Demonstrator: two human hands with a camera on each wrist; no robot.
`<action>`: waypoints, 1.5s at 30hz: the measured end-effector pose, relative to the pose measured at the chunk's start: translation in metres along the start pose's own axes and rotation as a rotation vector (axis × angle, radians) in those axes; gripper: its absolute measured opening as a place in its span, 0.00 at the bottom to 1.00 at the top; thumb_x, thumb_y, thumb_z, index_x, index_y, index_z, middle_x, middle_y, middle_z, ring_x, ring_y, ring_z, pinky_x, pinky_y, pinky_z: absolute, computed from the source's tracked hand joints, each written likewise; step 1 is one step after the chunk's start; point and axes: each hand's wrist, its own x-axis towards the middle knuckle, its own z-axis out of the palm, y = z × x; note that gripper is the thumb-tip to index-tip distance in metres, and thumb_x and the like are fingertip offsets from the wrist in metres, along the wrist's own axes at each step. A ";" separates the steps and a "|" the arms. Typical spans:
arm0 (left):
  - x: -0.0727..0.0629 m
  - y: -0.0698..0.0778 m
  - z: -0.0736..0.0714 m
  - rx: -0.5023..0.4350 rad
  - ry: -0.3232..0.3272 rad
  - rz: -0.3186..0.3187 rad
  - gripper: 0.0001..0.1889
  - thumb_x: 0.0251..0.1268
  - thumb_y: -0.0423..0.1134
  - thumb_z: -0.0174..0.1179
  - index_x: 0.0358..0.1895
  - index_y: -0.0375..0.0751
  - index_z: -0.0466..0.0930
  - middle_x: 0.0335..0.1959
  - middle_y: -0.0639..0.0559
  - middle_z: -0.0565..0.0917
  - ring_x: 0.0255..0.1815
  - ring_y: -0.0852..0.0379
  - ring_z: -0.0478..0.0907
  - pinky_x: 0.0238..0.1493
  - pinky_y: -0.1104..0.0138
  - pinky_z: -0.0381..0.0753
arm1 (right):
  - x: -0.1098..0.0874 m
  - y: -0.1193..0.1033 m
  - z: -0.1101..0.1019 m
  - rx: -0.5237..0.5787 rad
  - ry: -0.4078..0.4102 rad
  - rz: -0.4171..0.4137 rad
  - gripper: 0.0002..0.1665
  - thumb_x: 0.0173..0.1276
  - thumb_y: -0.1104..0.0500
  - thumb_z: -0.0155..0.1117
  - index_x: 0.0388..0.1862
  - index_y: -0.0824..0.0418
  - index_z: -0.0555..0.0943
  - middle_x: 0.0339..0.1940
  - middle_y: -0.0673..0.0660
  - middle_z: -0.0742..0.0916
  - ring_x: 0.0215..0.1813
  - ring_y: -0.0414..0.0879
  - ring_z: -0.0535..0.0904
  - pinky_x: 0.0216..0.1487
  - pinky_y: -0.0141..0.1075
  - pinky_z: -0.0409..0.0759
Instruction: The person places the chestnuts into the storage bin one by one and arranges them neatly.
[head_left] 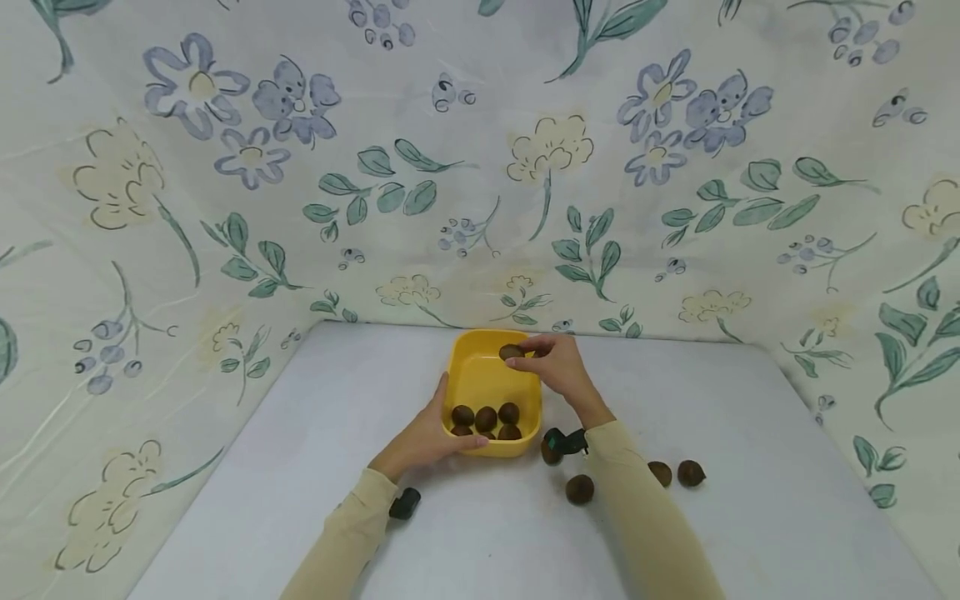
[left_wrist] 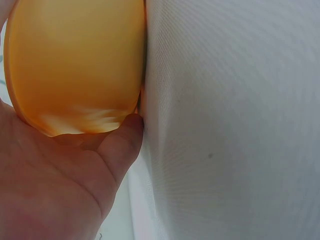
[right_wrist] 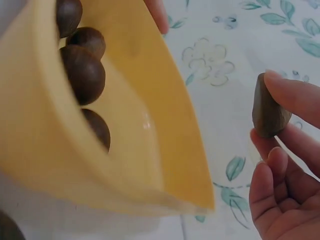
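A yellow plastic container (head_left: 480, 379) stands on the white table, several brown chestnuts (head_left: 486, 418) gathered at its near end. My left hand (head_left: 423, 432) grips its near left corner, fingers along the left side and thumb at the near rim; in the left wrist view the palm (left_wrist: 55, 175) lies close against the yellow wall. Over the container's far right part, my right hand (head_left: 561, 368) pinches a single chestnut (right_wrist: 269, 107) between thumb and fingertips. That chestnut is above the rim, apart from the others.
Loose chestnuts lie on the table right of the container: one (head_left: 580, 489) near its front corner, another (head_left: 691, 473) farther right, and others partly hidden by the right sleeve (head_left: 648, 508) and wrist camera (head_left: 566, 442). A flowered cloth (head_left: 480, 183) hangs behind the table.
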 end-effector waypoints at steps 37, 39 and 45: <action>0.003 -0.002 0.004 0.043 -0.003 -0.007 0.73 0.53 0.67 0.73 0.85 0.46 0.24 0.87 0.37 0.46 0.85 0.33 0.54 0.80 0.37 0.58 | 0.029 -0.006 0.061 -0.085 -0.109 0.042 0.20 0.53 0.54 0.86 0.44 0.59 0.92 0.48 0.56 0.93 0.55 0.51 0.85 0.60 0.44 0.84; 0.003 -0.001 0.003 0.047 -0.008 -0.010 0.73 0.53 0.67 0.73 0.85 0.46 0.24 0.87 0.36 0.46 0.85 0.33 0.53 0.80 0.36 0.57 | 0.031 -0.005 0.063 -0.101 -0.114 0.067 0.20 0.54 0.54 0.85 0.45 0.58 0.92 0.48 0.56 0.93 0.54 0.50 0.85 0.62 0.44 0.84; 0.004 -0.002 0.000 0.081 -0.007 0.004 0.73 0.53 0.68 0.73 0.85 0.44 0.24 0.86 0.35 0.45 0.85 0.33 0.52 0.81 0.37 0.57 | 0.036 -0.001 0.069 -0.151 -0.117 0.117 0.17 0.53 0.56 0.86 0.43 0.57 0.92 0.45 0.54 0.94 0.50 0.48 0.85 0.60 0.42 0.85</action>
